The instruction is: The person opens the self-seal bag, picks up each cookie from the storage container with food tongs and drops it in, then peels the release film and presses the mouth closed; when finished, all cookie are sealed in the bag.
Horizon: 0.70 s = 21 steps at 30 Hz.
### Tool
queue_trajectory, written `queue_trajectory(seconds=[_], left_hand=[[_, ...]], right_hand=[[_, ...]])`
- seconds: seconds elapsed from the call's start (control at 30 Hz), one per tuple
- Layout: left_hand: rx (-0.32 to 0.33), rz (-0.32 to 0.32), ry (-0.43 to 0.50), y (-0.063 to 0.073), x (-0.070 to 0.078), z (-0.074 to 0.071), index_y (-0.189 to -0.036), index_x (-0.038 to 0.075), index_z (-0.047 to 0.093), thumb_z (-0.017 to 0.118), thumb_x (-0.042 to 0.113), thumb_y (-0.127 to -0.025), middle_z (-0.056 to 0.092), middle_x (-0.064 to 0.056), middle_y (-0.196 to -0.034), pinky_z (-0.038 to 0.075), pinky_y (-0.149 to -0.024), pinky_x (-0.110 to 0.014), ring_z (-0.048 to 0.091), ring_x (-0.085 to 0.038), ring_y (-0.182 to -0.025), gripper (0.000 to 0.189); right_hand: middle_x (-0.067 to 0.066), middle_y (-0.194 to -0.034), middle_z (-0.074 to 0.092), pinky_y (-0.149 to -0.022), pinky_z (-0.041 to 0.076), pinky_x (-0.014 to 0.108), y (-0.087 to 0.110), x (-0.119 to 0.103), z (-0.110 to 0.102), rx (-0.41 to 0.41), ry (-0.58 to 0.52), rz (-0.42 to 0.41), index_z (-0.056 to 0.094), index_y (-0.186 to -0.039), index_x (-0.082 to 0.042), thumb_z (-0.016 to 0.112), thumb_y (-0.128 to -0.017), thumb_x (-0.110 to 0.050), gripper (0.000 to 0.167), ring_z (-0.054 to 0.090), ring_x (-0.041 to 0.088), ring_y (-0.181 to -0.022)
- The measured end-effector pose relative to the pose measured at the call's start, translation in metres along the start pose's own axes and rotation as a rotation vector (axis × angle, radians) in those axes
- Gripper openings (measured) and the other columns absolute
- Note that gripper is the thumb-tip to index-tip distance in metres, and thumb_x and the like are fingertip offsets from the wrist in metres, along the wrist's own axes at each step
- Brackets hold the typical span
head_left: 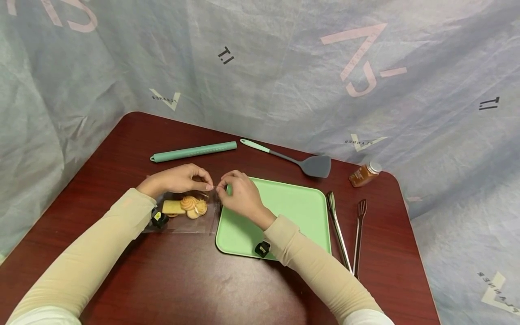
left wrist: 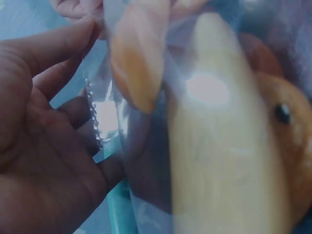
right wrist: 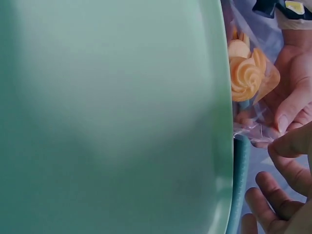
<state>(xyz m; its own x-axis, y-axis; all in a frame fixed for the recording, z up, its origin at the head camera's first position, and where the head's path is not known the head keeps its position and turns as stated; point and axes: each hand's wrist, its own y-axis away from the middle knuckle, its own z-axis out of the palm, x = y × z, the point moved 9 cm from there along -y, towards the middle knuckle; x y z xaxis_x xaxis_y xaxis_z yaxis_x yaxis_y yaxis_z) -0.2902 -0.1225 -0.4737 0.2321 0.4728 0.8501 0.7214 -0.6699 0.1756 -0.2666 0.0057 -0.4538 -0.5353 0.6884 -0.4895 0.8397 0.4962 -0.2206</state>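
A clear plastic bag of cookies (head_left: 208,225) lies on the table at the left, with swirled cookies (head_left: 194,205) and a yellow rectangular cookie (head_left: 173,207) inside. My left hand (head_left: 182,178) pinches the bag's upper right edge between thumb and finger. Opposite it, my right hand (head_left: 243,195) pinches the same edge, fingertips close to the left ones, above the left side of a light green tray (head_left: 300,212). Up close in the left wrist view, the bag's serrated edge (left wrist: 92,109) runs past my left fingers. Orange swirls (right wrist: 245,78) show through the plastic in the right wrist view.
Behind the bag lies a green tube-like stick (head_left: 194,151). A grey spatula (head_left: 314,166) with a pale green handle is behind the tray. To the right are metal tongs (head_left: 339,230), their other arm ending in a slotted tip, and a spice jar (head_left: 364,174).
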Motion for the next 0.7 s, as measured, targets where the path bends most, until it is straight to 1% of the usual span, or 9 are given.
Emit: queue_trajectory(seconds=[0.1,0.17,0.27,0.37,0.47,0.57,0.7], left_hand=[[-0.032,0.005,-0.007,0.000,0.001,0.003,-0.108,0.005,0.074,0.067,0.020,-0.101,0.071,-0.008,-0.107,0.049,-0.087,-0.042,0.064,-0.025,-0.098,0.018],[-0.041,0.003,-0.013,0.002,0.001,0.002,-0.108,0.006,0.074,0.066,0.021,-0.102,0.070,-0.008,-0.106,0.049,-0.087,-0.042,0.064,-0.024,-0.097,0.019],[-0.013,-0.025,-0.027,0.007,-0.003,-0.003,-0.107,0.007,0.074,0.065,0.021,-0.102,0.070,-0.006,-0.106,0.048,-0.087,-0.043,0.064,-0.023,-0.098,0.017],[0.029,-0.047,-0.019,0.012,-0.007,-0.010,-0.108,0.008,0.074,0.066,0.022,-0.102,0.070,-0.005,-0.107,0.048,-0.090,-0.044,0.064,-0.024,-0.101,0.017],[0.040,-0.042,0.012,0.013,-0.008,-0.013,-0.108,0.008,0.074,0.066,0.023,-0.102,0.070,-0.007,-0.108,0.048,-0.090,-0.045,0.064,-0.028,-0.102,0.018],[0.039,-0.037,0.063,0.012,-0.009,-0.014,-0.109,0.008,0.074,0.065,0.025,-0.102,0.070,-0.010,-0.108,0.048,-0.088,-0.049,0.064,-0.033,-0.100,0.019],[0.048,-0.050,0.094,0.013,-0.013,-0.017,-0.109,0.008,0.074,0.065,0.025,-0.103,0.070,-0.010,-0.106,0.046,-0.086,-0.053,0.061,-0.037,-0.098,0.020]], right_hand=[[-0.002,-0.113,0.066,-0.081,0.050,0.033,0.004,0.000,0.000,-0.011,-0.013,0.007,0.071,-0.082,-0.021,0.066,-0.095,-0.022,0.014,0.061,0.017,-0.104],[-0.002,-0.112,0.066,-0.080,0.050,0.033,0.006,0.000,0.001,-0.014,-0.014,0.004,0.071,-0.083,-0.020,0.065,-0.094,-0.020,0.013,0.061,0.017,-0.104],[-0.002,-0.112,0.066,-0.080,0.050,0.033,0.011,0.003,0.000,-0.015,0.001,-0.010,0.071,-0.085,-0.019,0.065,-0.093,-0.019,0.011,0.060,0.018,-0.104],[-0.002,-0.110,0.065,-0.085,0.048,0.033,0.017,0.007,-0.002,-0.020,0.010,-0.016,0.071,-0.085,-0.020,0.066,-0.093,-0.019,0.009,0.059,0.018,-0.107],[-0.003,-0.110,0.065,-0.090,0.047,0.034,0.026,0.009,-0.007,-0.030,0.017,-0.030,0.070,-0.083,-0.022,0.067,-0.092,-0.020,0.010,0.058,0.018,-0.108],[-0.003,-0.113,0.065,-0.087,0.048,0.037,0.039,0.003,-0.013,-0.058,0.039,-0.080,0.071,-0.083,-0.023,0.067,-0.092,-0.020,0.010,0.059,0.020,-0.106],[-0.003,-0.117,0.065,-0.080,0.049,0.038,0.059,-0.013,-0.018,-0.120,0.090,-0.159,0.070,-0.084,-0.025,0.066,-0.093,-0.022,0.010,0.059,0.019,-0.104]])
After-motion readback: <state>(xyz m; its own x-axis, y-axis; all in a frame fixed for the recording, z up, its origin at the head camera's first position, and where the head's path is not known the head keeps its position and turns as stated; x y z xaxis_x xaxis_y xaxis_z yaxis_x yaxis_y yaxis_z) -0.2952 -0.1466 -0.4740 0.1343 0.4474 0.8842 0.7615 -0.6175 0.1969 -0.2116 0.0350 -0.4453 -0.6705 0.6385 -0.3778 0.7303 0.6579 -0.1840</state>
